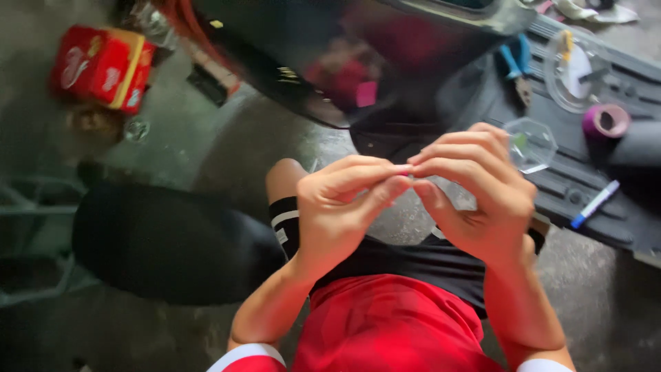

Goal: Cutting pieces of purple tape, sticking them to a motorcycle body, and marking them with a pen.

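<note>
Between pinched hands (412,178), something tiny

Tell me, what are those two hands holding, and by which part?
Left hand and right hand meet at the fingertips, pinching something too small and blurred to identify.

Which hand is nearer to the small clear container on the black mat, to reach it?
Probably the right hand. It is directly beside the clear container, while the left hand is farther away. Both hands' fingertips meet, pinching something too small to identify.
</note>
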